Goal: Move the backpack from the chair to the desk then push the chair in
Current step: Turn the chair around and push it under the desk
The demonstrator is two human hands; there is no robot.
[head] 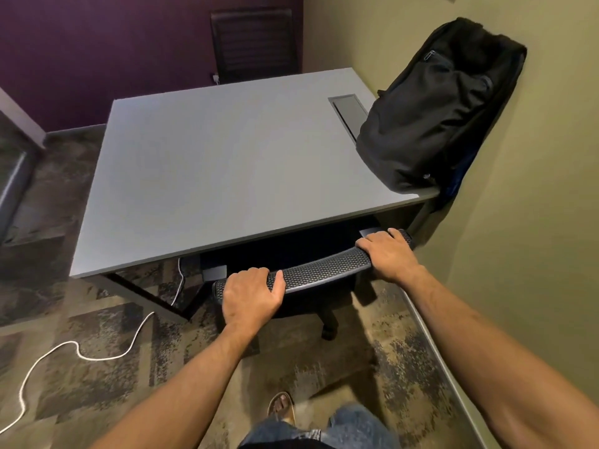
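- I can read no text, label, brand or number anywhere in my view.
- The backpack (434,108), up beyond my right hand's (389,254) grip, shows only plain black fabric (any tag there is too small for me to make out).

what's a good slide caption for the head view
Both hands, left and right, grip the office chair's backrest at the grey desk; black backpack leans against the wall.
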